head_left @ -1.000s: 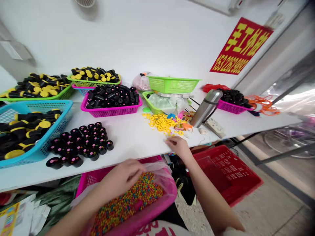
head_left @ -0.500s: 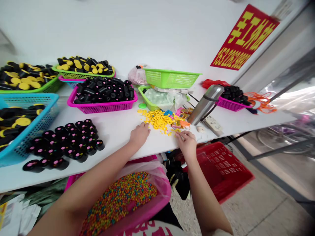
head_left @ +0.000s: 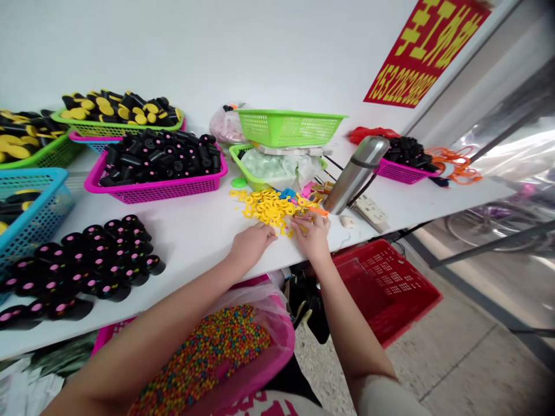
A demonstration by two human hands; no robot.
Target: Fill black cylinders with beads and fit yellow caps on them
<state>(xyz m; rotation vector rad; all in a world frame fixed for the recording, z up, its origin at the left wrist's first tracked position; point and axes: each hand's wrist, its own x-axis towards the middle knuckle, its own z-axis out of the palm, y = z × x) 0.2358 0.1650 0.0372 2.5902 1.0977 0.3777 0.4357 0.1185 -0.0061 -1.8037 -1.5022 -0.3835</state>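
A loose pile of small yellow plastic rings and bits (head_left: 266, 205) lies on the white table. My left hand (head_left: 252, 245) rests at the pile's near left edge, its fingers drawn together in a pinch; whatever is between them is too small to make out. At the near right side of the pile is my right hand (head_left: 311, 234), fingers apart and touching the yellow pieces. An orange piece (head_left: 319, 212) shows just beyond its knuckles. Blue and pink bits lie mixed in at the back of the pile.
Black cylinders with pink dots (head_left: 99, 263) stand in rows at left. Behind are a magenta basket (head_left: 173, 189), a blue basket (head_left: 43, 214) and a green basket (head_left: 290, 128). A steel flask (head_left: 355, 176) stands right. Below are a pink tub of colourful beads (head_left: 217, 341) and a red crate (head_left: 390, 294).
My right hand has moved left, closer to my left hand and the pile. The left hand's fingers have curled together. The view has shifted slightly right.
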